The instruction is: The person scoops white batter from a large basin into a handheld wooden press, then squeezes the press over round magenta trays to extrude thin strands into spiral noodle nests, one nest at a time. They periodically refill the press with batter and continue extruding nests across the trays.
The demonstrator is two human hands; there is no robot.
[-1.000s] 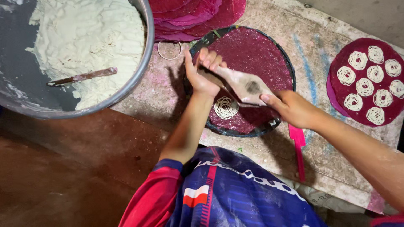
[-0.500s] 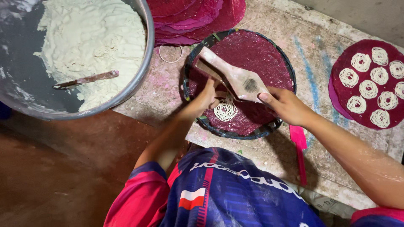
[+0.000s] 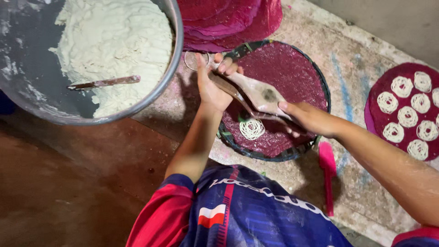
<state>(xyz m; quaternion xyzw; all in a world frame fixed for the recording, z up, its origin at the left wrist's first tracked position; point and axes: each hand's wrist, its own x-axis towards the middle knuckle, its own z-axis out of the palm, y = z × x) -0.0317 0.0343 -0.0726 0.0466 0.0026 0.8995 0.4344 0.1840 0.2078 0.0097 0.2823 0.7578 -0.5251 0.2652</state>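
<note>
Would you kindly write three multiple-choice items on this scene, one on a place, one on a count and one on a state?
1. Where does the metal spoon lie?
A. in the big bowl of dough
B. on the round tray
C. on the floor

2. How many noodle coils lie on the round tray under the hands?
A. none
B. one
C. five

3. How is the wooden press held?
A. it lies unheld
B. by one hand
C. by both hands

Answers:
1. A, the spoon rests on the pale dough inside the bowl.
2. B, a single coil shows beneath the press.
3. C, the left hand grips one end and the right hand the other.
</note>
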